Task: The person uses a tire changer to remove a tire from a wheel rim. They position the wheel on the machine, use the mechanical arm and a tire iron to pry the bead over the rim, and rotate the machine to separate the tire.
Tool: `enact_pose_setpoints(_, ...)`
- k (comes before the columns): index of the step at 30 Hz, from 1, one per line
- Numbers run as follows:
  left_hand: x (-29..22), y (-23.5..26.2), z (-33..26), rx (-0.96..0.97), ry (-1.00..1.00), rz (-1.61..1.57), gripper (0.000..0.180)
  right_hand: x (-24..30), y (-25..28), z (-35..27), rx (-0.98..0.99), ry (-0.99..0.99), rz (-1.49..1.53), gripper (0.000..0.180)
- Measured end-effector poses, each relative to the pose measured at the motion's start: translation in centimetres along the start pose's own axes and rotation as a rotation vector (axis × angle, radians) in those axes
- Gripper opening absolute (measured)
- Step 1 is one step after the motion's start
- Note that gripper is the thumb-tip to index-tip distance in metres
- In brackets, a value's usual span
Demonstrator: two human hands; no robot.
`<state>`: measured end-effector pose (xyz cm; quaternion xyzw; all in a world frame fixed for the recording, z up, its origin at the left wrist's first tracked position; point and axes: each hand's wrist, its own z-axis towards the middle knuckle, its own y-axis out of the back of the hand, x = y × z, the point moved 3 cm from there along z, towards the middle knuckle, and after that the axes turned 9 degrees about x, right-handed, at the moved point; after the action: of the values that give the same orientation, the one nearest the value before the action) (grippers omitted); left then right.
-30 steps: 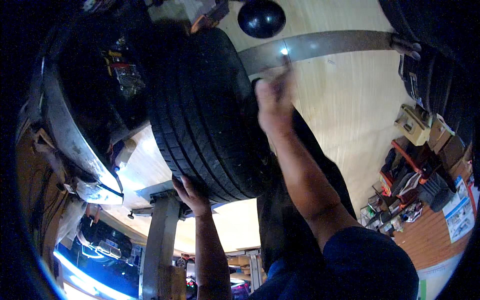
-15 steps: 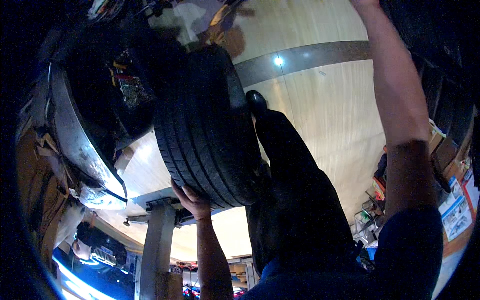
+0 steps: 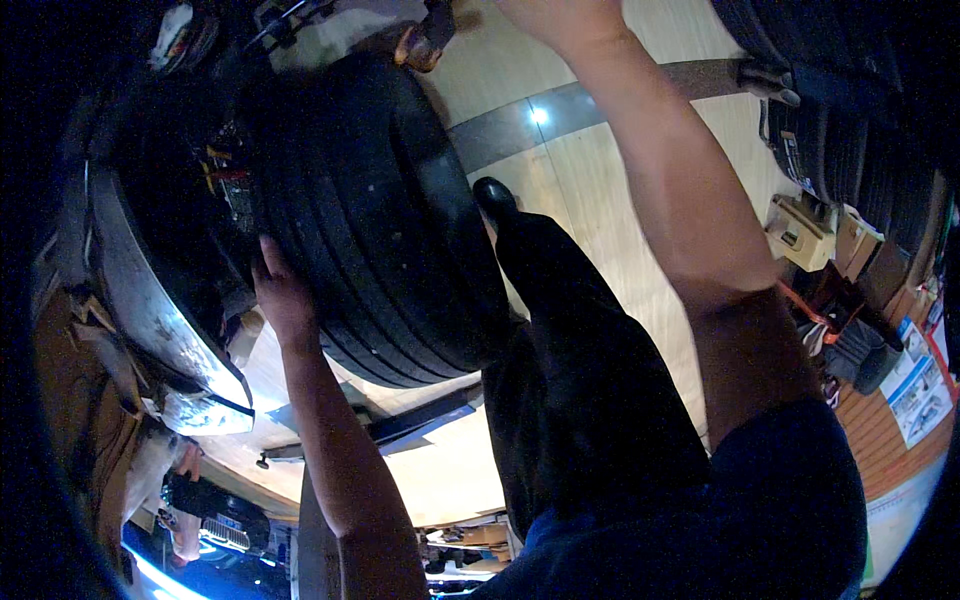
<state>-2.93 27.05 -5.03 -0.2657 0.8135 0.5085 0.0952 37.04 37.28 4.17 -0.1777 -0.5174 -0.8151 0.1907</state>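
A large black car tyre [image 3: 380, 230] with grooved tread stands upright in front of my legs, beside a dark wheel arch. My left hand [image 3: 285, 298] lies against the tyre's left edge with its fingers stretched up along the rubber. My right arm reaches far up past the tyre's right side. Only part of my right hand [image 3: 572, 22] shows at the upper edge, its fingers cut off by the frame. My dark-clad leg [image 3: 580, 310] and black shoe [image 3: 493, 197] are right of the tyre, with the knee close against it.
A shiny, curved body panel [image 3: 165, 300] borders the wheel arch at left. A grey post [image 3: 318, 530] and a lift arm [image 3: 430, 418] stand behind the tyre. Stacked tyres [image 3: 840, 140], a beige box [image 3: 800, 232] and a printed sheet [image 3: 915, 390] are at the right.
My left hand has moved from beneath the tyre up to its left edge. My right arm has swung left. The tyre sits slightly higher and farther left in the picture.
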Motion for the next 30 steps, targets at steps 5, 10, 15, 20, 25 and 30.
enact_pose_setpoints(5,0.4,0.4,4.4,0.064,0.125,0.077,0.070,2.1,-0.9,3.1,0.103,-0.186,0.040,0.021)
enact_pose_setpoints(10,1.7,0.6,7.2,-0.010,-0.201,0.121,0.071,2.9,-1.1,2.8,0.009,-0.149,0.002,0.022)
enact_pose_setpoints(15,-3.2,-1.4,9.3,0.208,0.018,0.324,0.073,1.3,0.1,2.4,0.006,-0.133,-0.078,0.025)
enact_pose_setpoints(20,-2.9,0.1,9.2,0.120,0.211,0.264,0.084,1.2,-3.0,3.8,0.317,-0.377,-0.187,0.033)
enact_pose_setpoints(25,-7.6,1.6,4.5,0.269,0.324,0.012,0.072,0.1,-2.5,2.1,0.274,-0.414,-0.374,0.045)
enact_pose_setpoints(30,-9.4,3.0,4.1,0.114,0.275,-0.083,0.062,-6.6,-0.7,5.5,0.338,-0.243,-0.204,0.028)
